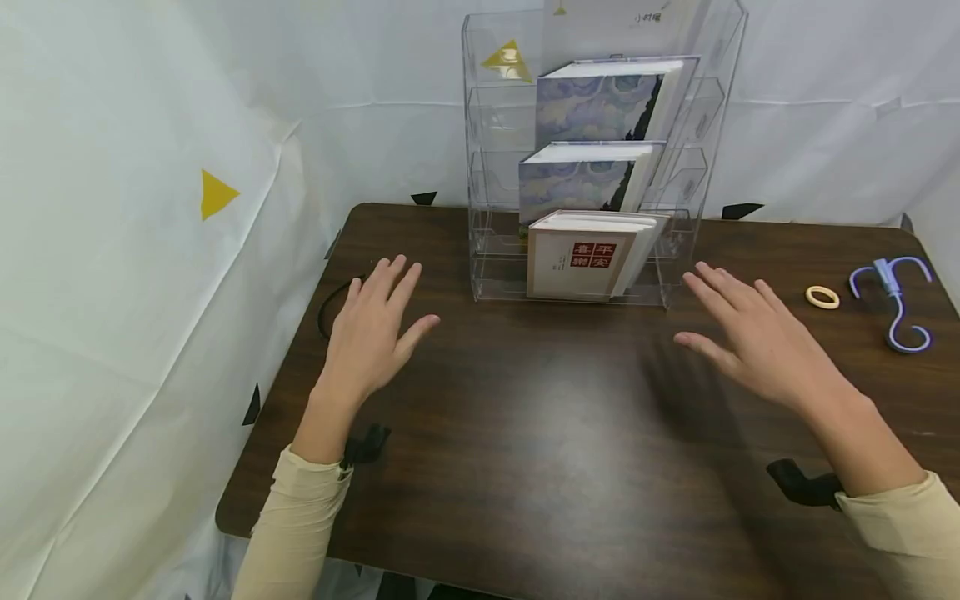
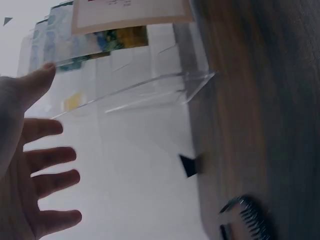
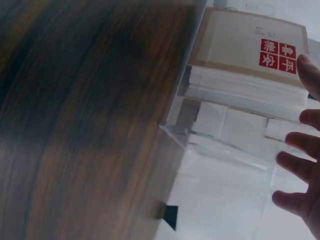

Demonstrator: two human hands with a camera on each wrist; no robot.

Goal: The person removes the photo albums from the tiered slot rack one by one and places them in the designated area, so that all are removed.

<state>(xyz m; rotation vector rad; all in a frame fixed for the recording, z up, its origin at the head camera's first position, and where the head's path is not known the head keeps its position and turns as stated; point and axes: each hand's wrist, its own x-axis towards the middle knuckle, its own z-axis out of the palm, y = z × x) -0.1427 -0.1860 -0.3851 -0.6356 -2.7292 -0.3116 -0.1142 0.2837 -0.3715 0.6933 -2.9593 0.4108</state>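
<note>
My left hand point(image 1: 367, 342) hangs over the left part of the brown table, fingers spread and holding nothing. On the other side my right hand point(image 1: 757, 342) is likewise spread and bare-palmed, near the front right corner of a clear tiered rack point(image 1: 472, 167). The rack's lowest tier holds a beige-bordered book point(image 1: 558, 265) with a red block of characters. Behind it lean books with swirling blue-purple covers point(image 1: 573, 183), and a white one point(image 1: 615, 29) tops them. Each wrist view shows its hand's fingers point(image 2: 45, 130) point(image 3: 300, 142) apart from the rack.
A black ridged loop point(image 2: 255, 217) lies at the table's left, partly behind the left hand in the head view. To the right are a pale ring point(image 1: 822, 297) and a lilac curved hook point(image 1: 892, 292). White sheeting point(image 1: 375, 150) hangs behind and along the left.
</note>
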